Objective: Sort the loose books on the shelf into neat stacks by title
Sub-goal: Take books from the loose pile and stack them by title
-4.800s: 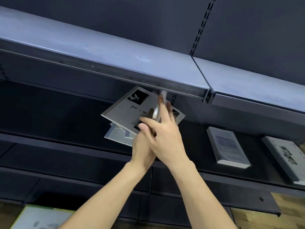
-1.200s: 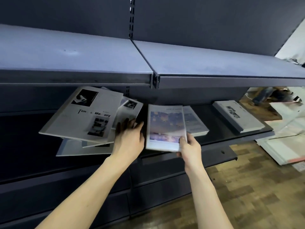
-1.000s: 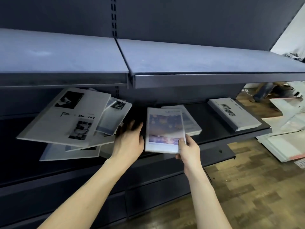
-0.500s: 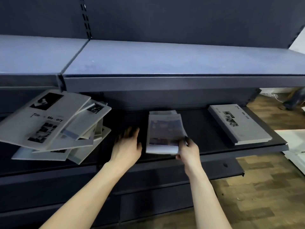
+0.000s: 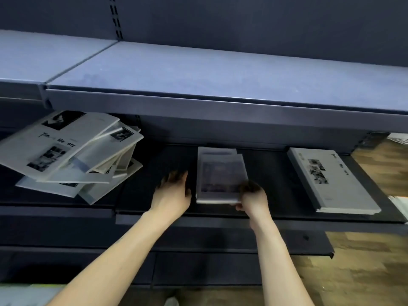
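From the head view, the right hand pinched the top book on a small stack on the shelf. The left hand lay loose beside it. The messy pile leaned and might slide off.

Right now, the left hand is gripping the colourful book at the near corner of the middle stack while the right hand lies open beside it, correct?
Hands swapped: the head view shows the right hand gripping the book, the left hand open beside it.
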